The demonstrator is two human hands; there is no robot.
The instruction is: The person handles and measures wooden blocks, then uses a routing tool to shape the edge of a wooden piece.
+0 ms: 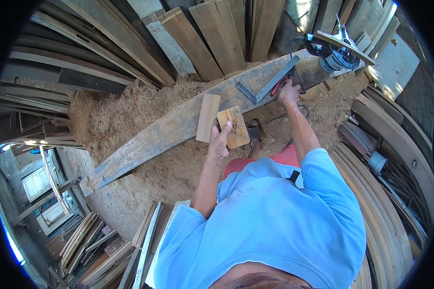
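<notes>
My left hand (219,139) grips a small flat wooden block (236,126) with rounded corners and a few dark holes in its face. Just beyond it, a plain pale wood piece (208,117) lies across the long worn plank (156,132). On the right part of that plank, my right hand (290,93) has its fingers closed about a slim red thing (277,86); its kind is not clear. Beside those fingers lies a try square (270,84) with its two arms at an angle.
A circular saw (336,55) rests at the plank's right end, its dark cord trailing near my right hand. Wood shavings (125,118) are heaped behind the plank. Boards (222,36) lean at the back, and stacked timber (371,202) lies to my right.
</notes>
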